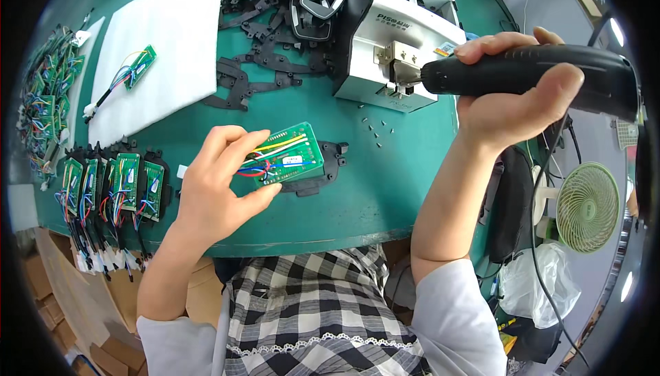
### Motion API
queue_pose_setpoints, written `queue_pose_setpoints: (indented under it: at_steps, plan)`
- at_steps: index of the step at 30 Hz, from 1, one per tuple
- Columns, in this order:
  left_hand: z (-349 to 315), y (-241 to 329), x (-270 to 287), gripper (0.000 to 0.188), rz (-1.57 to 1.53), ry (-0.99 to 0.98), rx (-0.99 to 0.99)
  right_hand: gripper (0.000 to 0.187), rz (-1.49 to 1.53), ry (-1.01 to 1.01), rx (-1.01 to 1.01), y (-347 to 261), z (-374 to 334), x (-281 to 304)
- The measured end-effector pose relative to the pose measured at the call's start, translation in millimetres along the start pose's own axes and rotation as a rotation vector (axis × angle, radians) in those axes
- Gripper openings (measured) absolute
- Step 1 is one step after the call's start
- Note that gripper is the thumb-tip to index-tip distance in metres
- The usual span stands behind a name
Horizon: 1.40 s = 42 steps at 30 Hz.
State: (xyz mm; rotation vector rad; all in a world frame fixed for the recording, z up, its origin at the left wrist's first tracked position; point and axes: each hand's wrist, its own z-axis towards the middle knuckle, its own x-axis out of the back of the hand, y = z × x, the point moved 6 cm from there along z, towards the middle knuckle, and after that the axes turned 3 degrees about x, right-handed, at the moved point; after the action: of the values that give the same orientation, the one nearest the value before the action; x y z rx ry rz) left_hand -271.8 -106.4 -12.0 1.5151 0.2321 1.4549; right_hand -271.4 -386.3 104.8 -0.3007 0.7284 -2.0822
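Note:
Between the fingers and thumb of my left hand (223,180) is a green circuit board (295,152) with yellow, white, blue and red wires. It is held over a black plastic bracket (335,158) on the green mat; whether board and bracket touch, I cannot tell. My right hand (509,104) is wrapped around a black electric screwdriver (509,71), held nearly level. Its tip points left, at the front outlet of a white screw feeder (399,39). Any screw on the tip is too small to make out.
Loose screws (375,128) lie before the feeder. Black plastic brackets (268,59) pile up behind. One wired board (141,66) rests on a white foam sheet (172,25). Several wired boards (127,180) stand at left. A green fan (586,200) and a cable (536,238) are at right.

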Motion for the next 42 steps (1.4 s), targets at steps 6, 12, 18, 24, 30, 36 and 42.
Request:
queue_pose_setpoints:
  at_steps: [6, 12, 18, 24, 30, 36, 42]
  plan:
    - [-6, -6, 4, 0.062, 0.042, 0.084, -0.007, 0.074, -0.025, -0.042, 0.0, 4, 0, -8]
    - [-6, -8, 2, 0.058, 0.079, 0.112, -0.063, 0.074, -0.054, -0.004, 0.03, 0, -9, -10]
    - [-6, 1, -7, 0.055, 0.193, -0.004, -0.118, 0.075, 0.155, 0.007, -0.255, -1, -42, -13]
    - [1, 6, -26, 0.055, 0.226, -0.085, -0.16, 0.072, 0.263, 0.038, -0.318, 8, -65, -26]
    - [3, -1, -34, 0.057, 0.178, -0.148, -0.099, 0.067, 0.327, 0.016, -0.335, 10, -74, -40]
    - [2, -2, -34, 0.056, 0.148, -0.16, -0.046, 0.058, 0.33, -0.043, -0.299, 6, -78, -51]
    - [2, -2, -34, 0.056, 0.163, -0.139, -0.067, 0.076, 0.137, -0.182, -0.289, 6, -83, -57]
